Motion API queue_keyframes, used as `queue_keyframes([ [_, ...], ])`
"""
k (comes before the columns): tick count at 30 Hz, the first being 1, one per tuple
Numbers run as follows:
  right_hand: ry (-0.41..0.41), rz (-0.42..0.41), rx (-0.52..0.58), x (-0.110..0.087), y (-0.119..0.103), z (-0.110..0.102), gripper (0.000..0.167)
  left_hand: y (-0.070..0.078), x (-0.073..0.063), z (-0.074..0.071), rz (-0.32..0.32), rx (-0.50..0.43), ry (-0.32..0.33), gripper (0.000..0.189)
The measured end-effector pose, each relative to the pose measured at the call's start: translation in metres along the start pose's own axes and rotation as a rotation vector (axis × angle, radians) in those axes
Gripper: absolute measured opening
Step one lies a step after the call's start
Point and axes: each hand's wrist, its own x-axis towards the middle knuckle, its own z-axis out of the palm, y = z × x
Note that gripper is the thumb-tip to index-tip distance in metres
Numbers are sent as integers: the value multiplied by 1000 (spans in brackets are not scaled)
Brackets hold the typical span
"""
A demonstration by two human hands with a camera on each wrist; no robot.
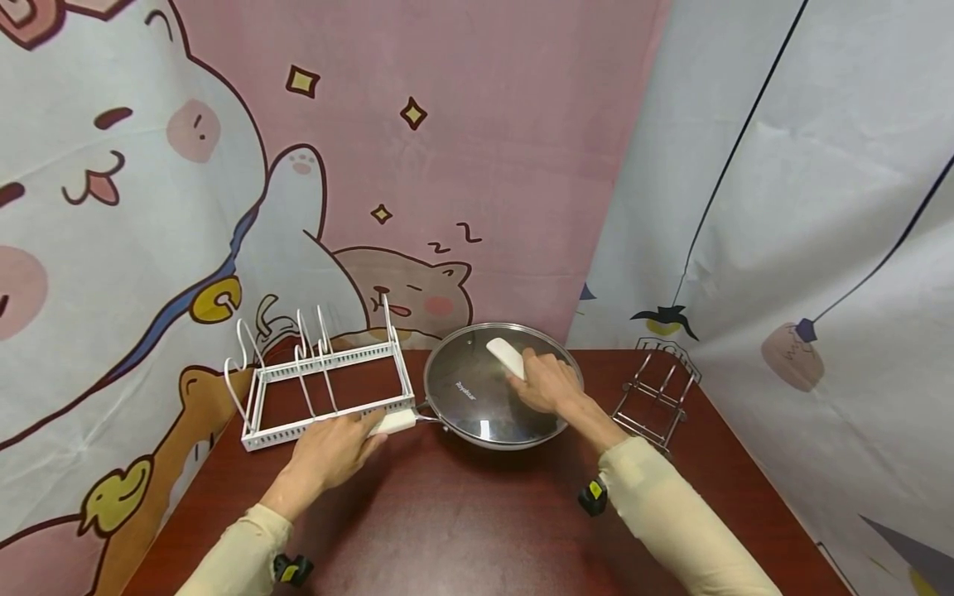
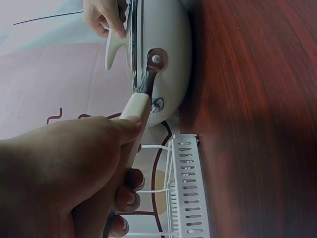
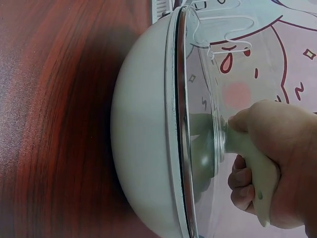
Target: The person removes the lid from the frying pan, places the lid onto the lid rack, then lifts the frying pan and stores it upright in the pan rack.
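Observation:
A light-coloured wok (image 3: 143, 124) stands on the dark red table, topped by a glass lid (image 1: 477, 389) with a metal rim. My left hand (image 1: 333, 449) grips the wok's cream handle (image 1: 395, 421), its fingers wrapped round it in the left wrist view. On the lid's upright cream knob (image 1: 507, 358) my right hand (image 1: 550, 382) has its fingers curled, as the right wrist view shows up close. The lid sits on the wok's rim.
Left of the wok lies a white rack (image 1: 328, 397) with upright wire dividers, close behind my left hand. A small metal wire rack (image 1: 656, 401) is at the right. A cartoon-print curtain (image 1: 514, 165) hangs behind the table (image 1: 477, 521).

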Motion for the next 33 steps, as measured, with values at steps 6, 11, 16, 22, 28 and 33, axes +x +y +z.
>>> queue_keyframes([
  [6,4,-2,-5,-1,0,0,41,0,0,0,-7,2,-8,29],
  [11,3,-5,-9,-1,0,0,41,1,-1,0,3,1,6,29],
  [16,3,-9,-8,-1,0,0,41,1,-1,0,7,7,14,29],
  [22,0,-11,-2,-1,-1,0,40,2,0,0,-1,0,3,29],
  [28,6,-18,-4,-2,-1,0,40,2,0,-1,3,1,15,28],
  [33,5,-26,-1,-2,0,0,40,2,0,-2,-1,7,10,30],
])
